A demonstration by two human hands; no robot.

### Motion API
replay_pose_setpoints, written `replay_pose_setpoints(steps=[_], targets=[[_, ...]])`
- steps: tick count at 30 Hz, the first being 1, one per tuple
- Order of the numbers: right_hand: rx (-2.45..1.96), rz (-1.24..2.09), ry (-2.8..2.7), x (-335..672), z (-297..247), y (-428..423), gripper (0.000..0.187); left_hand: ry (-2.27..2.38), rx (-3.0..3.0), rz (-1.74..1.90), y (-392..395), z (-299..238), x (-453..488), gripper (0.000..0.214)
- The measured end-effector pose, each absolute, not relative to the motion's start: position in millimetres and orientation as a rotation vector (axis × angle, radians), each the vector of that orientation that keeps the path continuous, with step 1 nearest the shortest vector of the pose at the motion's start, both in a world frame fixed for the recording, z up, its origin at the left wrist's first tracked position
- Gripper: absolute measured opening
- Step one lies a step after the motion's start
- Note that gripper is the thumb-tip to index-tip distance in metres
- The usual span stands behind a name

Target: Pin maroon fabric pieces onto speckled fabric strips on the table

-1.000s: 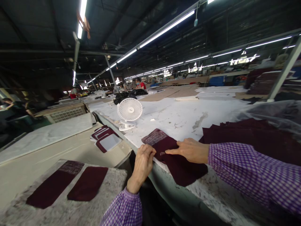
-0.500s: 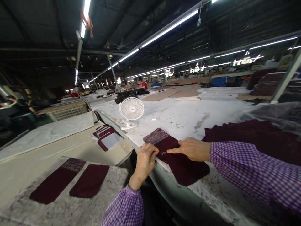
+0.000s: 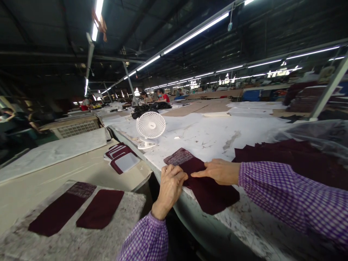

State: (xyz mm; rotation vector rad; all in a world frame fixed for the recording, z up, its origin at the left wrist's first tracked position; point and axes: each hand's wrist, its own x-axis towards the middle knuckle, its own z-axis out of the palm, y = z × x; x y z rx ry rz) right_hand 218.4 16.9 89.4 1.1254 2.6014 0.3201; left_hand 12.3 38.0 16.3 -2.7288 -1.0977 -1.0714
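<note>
A dark maroon fabric piece lies at the near edge of a white worktable, with a lighter patterned piece under its far end. My left hand curls its fingers over the fabric's left edge and grips it. Beside it, my right hand lies on top of the cloth, fingers together and pointing left, pressing it down. Both sleeves are purple checked.
A small white fan stands on the table behind the fabric. A large pile of maroon cloth lies right, by clear plastic. Left, a grey padded board carries two maroon pieces; more pieces are stacked beyond. Other people work far back.
My left hand has slid up and right onto the fabric's edge, closer to my right hand. The right hand has barely moved.
</note>
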Motion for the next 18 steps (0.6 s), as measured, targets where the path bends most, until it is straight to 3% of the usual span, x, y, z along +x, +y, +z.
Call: replay_pose_setpoints(steps=[12, 18], targets=[[1.265, 0.416, 2.587, 207, 83, 7, 0.058, -1.056, -2.858, -1.033, 33, 21, -12, 0.022], [1.59, 0.083, 2.61, 225, 79, 20, 0.048, -1.101, -2.782, -1.001, 20, 22, -7, 0.031]])
